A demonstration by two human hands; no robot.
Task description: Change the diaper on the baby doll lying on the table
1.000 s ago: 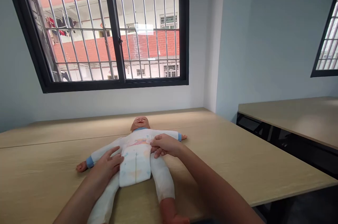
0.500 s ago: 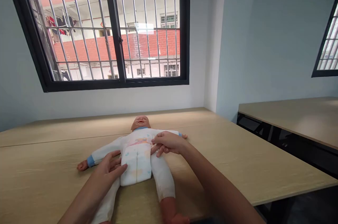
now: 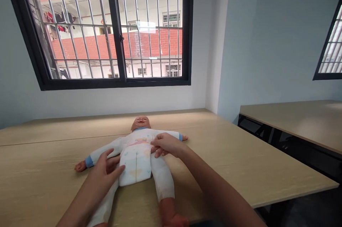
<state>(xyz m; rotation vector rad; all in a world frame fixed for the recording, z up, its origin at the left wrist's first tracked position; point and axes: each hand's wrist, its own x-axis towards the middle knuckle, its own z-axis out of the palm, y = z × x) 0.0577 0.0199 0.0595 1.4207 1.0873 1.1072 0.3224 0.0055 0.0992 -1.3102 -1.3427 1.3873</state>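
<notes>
The left hand (image 3: 103, 171) has just spread its fingers wider at the soft white printed diaper (image 3: 135, 170), so only the right hand (image 3: 167, 145) pinches its edge. It's on the pink plastic doll (image 3: 140, 123), on the pale wooden desk (image 3: 227, 163).

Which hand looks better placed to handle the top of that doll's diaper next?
Probably the right hand: its bunched fingertips are at an upper corner of the diaper. The left hand is spread open lower down, beside the doll, with its thumb by the diaper's side edge.
</notes>
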